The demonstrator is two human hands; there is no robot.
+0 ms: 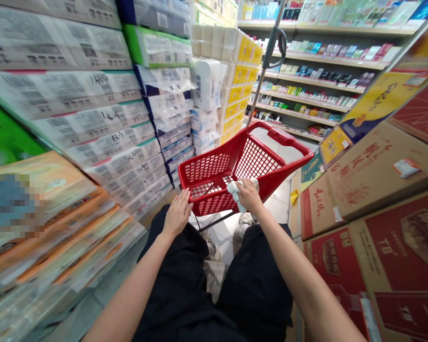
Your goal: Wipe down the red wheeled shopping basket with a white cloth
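Observation:
A red plastic shopping basket [214, 207] with lattice walls stands in front of my knees, on a dark wheeled frame partly hidden beneath it. My left hand [178, 212] lies against its near left corner, fingers stretched out along the outside. In my right hand [249, 194] is a crumpled white cloth [239, 204], pressed on the near right part of the basket's rim. The fingers are closed over the cloth and hide some of it. The red handle [285, 137] rises at the basket's far right.
Wrapped paper packs [89, 90] are stacked high on the left, with tissue rolls [207, 85] farther back. Cardboard cartons [371, 161] line the right side. Shelves of small goods [314, 57] stand behind the basket. A thin metal pole [266, 66] rises beyond it.

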